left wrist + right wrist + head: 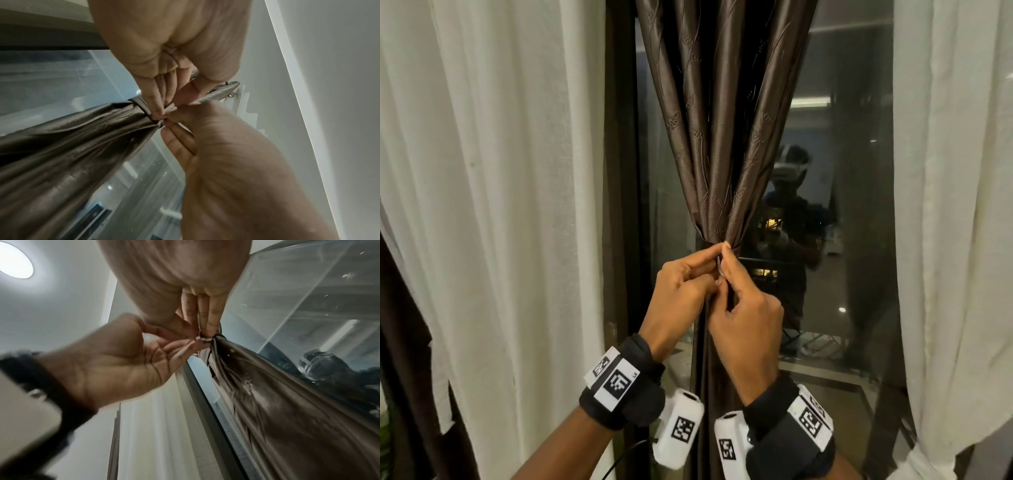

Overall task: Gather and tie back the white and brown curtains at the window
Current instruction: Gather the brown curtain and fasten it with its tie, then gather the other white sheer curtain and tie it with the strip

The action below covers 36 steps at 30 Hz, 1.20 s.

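The brown curtain [722, 137] hangs at the window's middle, bunched into a narrow waist. A thin brown tie band [141, 105] circles that waist. My left hand [702, 265] and right hand [729, 270] meet just below the waist on the front side, and each pinches an end of the band between thumb and fingertips. In the left wrist view the left fingertips [158, 113] pinch where the band closes. In the right wrist view the right fingertips [207, 334] pinch a small pale end there. White curtains hang loose at the left [500, 205] and right [955, 205].
Behind the curtain, the dark window glass [842, 171] reflects the room and a person. A dark window frame post [619, 205] stands just left of the brown curtain. Another brown curtain edge [400, 342] hangs at the far left.
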Available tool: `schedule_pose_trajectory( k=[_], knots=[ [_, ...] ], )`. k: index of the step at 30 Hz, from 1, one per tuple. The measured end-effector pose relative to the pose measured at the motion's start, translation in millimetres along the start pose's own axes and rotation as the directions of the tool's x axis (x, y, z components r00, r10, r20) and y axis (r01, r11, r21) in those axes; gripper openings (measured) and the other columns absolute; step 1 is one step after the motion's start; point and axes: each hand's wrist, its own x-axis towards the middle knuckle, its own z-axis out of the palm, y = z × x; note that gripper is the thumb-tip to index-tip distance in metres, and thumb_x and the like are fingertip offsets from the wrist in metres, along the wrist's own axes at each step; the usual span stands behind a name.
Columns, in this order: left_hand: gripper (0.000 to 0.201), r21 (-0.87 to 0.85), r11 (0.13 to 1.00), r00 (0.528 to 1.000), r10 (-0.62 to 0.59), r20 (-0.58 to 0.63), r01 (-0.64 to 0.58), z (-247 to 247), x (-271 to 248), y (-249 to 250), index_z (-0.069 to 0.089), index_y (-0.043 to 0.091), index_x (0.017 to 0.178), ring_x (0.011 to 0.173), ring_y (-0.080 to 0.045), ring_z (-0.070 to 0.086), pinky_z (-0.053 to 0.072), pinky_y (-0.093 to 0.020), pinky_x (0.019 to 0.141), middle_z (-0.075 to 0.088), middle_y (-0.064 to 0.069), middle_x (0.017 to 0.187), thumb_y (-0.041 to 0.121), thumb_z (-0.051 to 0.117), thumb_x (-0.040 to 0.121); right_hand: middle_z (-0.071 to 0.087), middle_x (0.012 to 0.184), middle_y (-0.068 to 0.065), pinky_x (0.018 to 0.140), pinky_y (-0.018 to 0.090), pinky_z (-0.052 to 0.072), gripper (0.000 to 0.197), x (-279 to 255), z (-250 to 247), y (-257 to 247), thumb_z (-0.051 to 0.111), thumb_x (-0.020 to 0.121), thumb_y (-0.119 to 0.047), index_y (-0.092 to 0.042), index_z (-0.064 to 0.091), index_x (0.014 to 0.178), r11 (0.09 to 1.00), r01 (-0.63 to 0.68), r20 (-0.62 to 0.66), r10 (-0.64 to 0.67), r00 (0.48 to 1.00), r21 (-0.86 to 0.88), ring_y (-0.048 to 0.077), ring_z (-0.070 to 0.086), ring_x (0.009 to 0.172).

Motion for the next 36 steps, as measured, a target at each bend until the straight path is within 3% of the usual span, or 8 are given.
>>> schedule_pose_trajectory(
  k=[5, 11, 14, 17, 24, 28, 30, 36],
  knots=[
    [0.057, 0.117, 0.993, 0.998, 0.029, 0.049, -0.035, -5, 2, -15, 0.060, 0.028, 0.144, 0.123, -0.012, 0.069, 0.055, -0.035, 0.107, 0.076, -0.001, 0.125, 0.009, 0.054, 0.090, 0.074, 0.125, -0.007, 0.093, 0.029, 0.061, 0.065, 8, -7, 17, 0.076, 0.094, -0.023, -0.032, 0.050, 0.153, 0.999, -0.035, 0.058, 0.036, 0.998, -0.027, 0.005, 0.071, 0.110],
    [0.026, 0.419, 0.898, 0.917, 0.048, -0.395, 0.133, -27, -3, -78, 0.064, 0.031, 0.119, 0.091, -0.008, 0.075, 0.063, -0.047, 0.089, 0.076, 0.011, 0.103, 0.018, 0.068, 0.097, 0.065, 0.109, -0.012, 0.078, 0.031, 0.056, 0.051, 28, -19, 65, 0.076, 0.088, -0.055, -0.035, 0.056, 0.130, 0.924, -0.178, 0.261, 0.273, 0.926, -0.338, 0.009, 0.064, 0.103],
    [0.050, 0.391, 0.898, 0.960, -0.101, -0.259, 0.201, -28, -12, -98, 0.049, 0.037, 0.143, 0.118, 0.000, 0.064, 0.054, -0.032, 0.104, 0.065, 0.015, 0.133, 0.032, 0.071, 0.098, 0.068, 0.072, -0.014, 0.063, 0.031, 0.057, 0.025, 14, -9, 74, 0.072, 0.089, -0.056, -0.032, 0.066, 0.091, 0.923, -0.244, 0.350, 0.343, 0.872, -0.297, 0.004, 0.068, 0.074],
    [0.057, 0.363, 0.919, 0.987, -0.129, -0.091, 0.154, -19, -13, -109, 0.039, 0.031, 0.154, 0.123, 0.015, 0.057, 0.046, -0.014, 0.106, 0.062, 0.017, 0.137, 0.033, 0.065, 0.103, 0.064, 0.061, -0.013, 0.053, 0.027, 0.051, 0.030, -4, 13, 66, 0.070, 0.092, -0.050, -0.027, 0.064, 0.074, 0.946, -0.231, 0.253, 0.286, 0.924, -0.226, 0.001, 0.062, 0.059],
    [0.022, 0.573, 0.818, 0.994, 0.007, -0.112, 0.059, -49, -21, -131, 0.054, 0.022, 0.092, 0.066, -0.018, 0.064, 0.054, -0.049, 0.065, 0.066, 0.003, 0.075, 0.036, 0.071, 0.090, 0.070, 0.083, -0.015, 0.059, 0.021, 0.051, 0.024, -27, 61, 29, 0.064, 0.097, -0.055, -0.031, 0.068, 0.097, 0.962, -0.165, 0.073, 0.185, 0.980, -0.219, 0.003, 0.066, 0.071],
    [0.026, 0.552, 0.833, 0.999, -0.010, -0.030, 0.025, -113, -41, -144, 0.056, 0.024, 0.084, 0.064, -0.011, 0.064, 0.058, -0.041, 0.064, 0.066, 0.007, 0.073, 0.042, 0.074, 0.090, 0.067, 0.078, -0.012, 0.055, 0.016, 0.043, 0.010, -57, 108, 14, 0.066, 0.099, -0.037, -0.027, 0.064, 0.097, 0.942, -0.209, -0.058, 0.201, 0.978, -0.263, 0.008, 0.063, 0.067],
    [0.025, 0.554, 0.831, 0.995, 0.010, -0.098, 0.046, -165, -55, -153, 0.058, 0.027, 0.083, 0.061, -0.010, 0.065, 0.058, -0.037, 0.059, 0.067, 0.009, 0.072, 0.043, 0.075, 0.092, 0.061, 0.073, -0.010, 0.056, 0.030, 0.051, 0.012, -79, 148, 4, 0.068, 0.098, -0.031, -0.025, 0.062, 0.090, 0.946, -0.205, -0.082, 0.190, 0.978, -0.252, 0.009, 0.058, 0.062],
    [0.026, 0.511, 0.842, 0.966, -0.043, -0.255, 0.172, -348, -81, -167, 0.061, 0.027, 0.081, 0.061, -0.019, 0.067, 0.062, -0.048, 0.061, 0.065, 0.007, 0.068, 0.047, 0.076, 0.090, 0.067, 0.102, -0.009, 0.075, 0.034, 0.059, 0.035, -123, 279, -37, 0.073, 0.092, -0.053, -0.027, 0.064, 0.114, 0.930, -0.344, -0.068, 0.338, 0.939, -0.128, 0.008, 0.063, 0.085]
  ],
)
